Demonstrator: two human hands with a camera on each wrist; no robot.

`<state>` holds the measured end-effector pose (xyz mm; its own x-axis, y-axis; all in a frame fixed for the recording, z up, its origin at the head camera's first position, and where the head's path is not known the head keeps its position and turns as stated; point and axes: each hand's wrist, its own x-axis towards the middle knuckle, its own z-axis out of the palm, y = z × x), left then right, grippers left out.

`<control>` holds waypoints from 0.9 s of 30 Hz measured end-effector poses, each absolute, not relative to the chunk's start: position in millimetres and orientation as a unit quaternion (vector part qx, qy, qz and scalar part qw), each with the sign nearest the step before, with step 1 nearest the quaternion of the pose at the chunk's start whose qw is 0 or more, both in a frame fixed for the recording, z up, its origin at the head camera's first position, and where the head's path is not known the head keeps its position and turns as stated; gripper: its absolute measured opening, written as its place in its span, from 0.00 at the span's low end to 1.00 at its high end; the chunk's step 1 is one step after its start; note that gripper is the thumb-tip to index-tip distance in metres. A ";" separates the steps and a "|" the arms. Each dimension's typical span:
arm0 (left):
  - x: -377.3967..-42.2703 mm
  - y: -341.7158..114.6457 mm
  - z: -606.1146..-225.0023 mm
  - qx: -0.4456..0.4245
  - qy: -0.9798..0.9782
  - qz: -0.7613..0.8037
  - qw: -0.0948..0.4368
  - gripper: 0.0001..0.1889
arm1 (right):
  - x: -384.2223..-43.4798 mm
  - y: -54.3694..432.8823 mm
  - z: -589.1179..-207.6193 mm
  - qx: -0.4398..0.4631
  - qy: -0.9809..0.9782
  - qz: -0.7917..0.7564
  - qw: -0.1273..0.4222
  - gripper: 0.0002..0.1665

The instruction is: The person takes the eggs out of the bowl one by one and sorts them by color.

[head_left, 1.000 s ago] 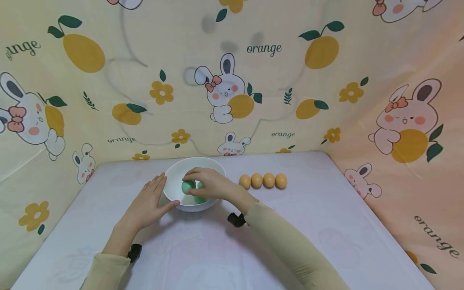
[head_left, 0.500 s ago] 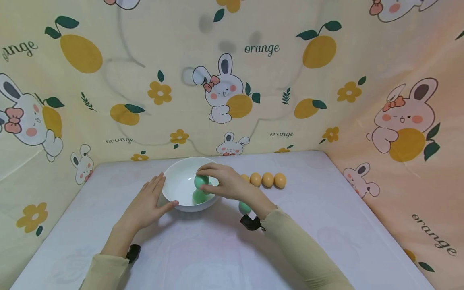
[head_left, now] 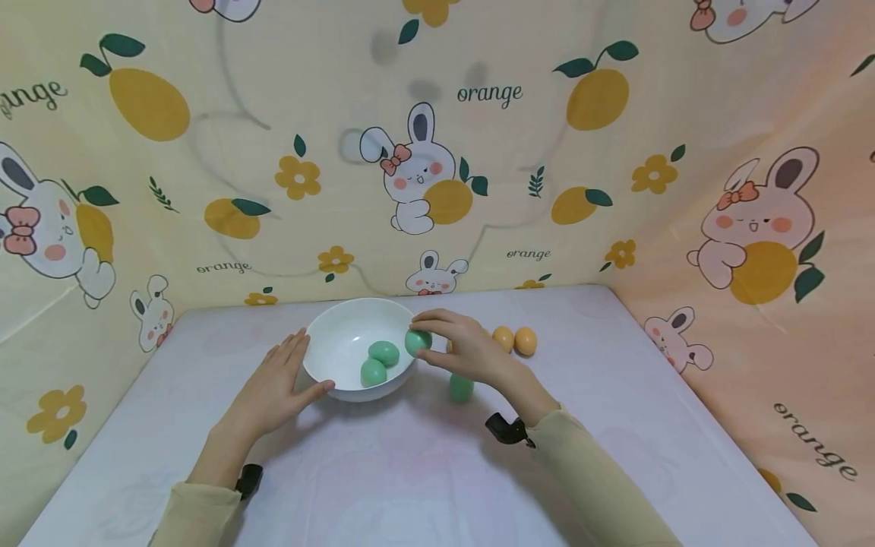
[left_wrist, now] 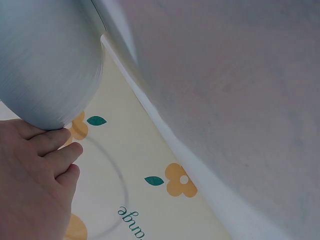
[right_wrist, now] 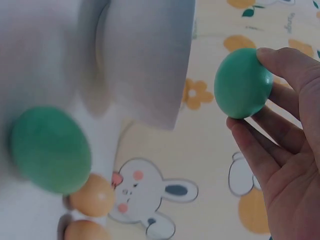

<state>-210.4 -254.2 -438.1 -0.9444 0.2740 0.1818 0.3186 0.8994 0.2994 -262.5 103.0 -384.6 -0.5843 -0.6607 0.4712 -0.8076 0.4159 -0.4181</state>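
Note:
A white bowl [head_left: 335, 327] stands on the table with two green eggs, one [head_left: 384, 352] just behind the other [head_left: 373, 373], lying inside. My left hand [head_left: 266, 395] rests along its left side, fingers [left_wrist: 62, 157] extended against the outer wall and thumb by the near rim. Between thumb and fingertips my right hand [head_left: 465, 346] pinches another green egg [right_wrist: 243, 83], raised just past the bowl's right rim. Below that hand, a further green egg [head_left: 461, 388] sits on the table.
Brown eggs [head_left: 525, 341] stand in a row right of the bowl, some hidden behind my right hand. Patterned cloth walls [head_left: 307, 228] enclose the table [head_left: 410, 486] at the back and sides.
My right hand has lifted the green egg from inside the bowl and carried it right, past the rim. The green egg on the table has come into view from behind my arm. My left hand stays put.

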 end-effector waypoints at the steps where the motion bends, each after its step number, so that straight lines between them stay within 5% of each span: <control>1: -210.2 -254.2 -437.7 -0.152 -0.972 -0.165 0.067 0.56 | -262.4 106.4 -386.5 0.435 -0.835 0.315 0.118 0.25; 27: -209.7 -256.2 -439.1 -0.160 -0.970 -0.169 0.072 0.57 | -256.7 188.1 -418.6 0.390 -0.866 0.297 0.097 0.25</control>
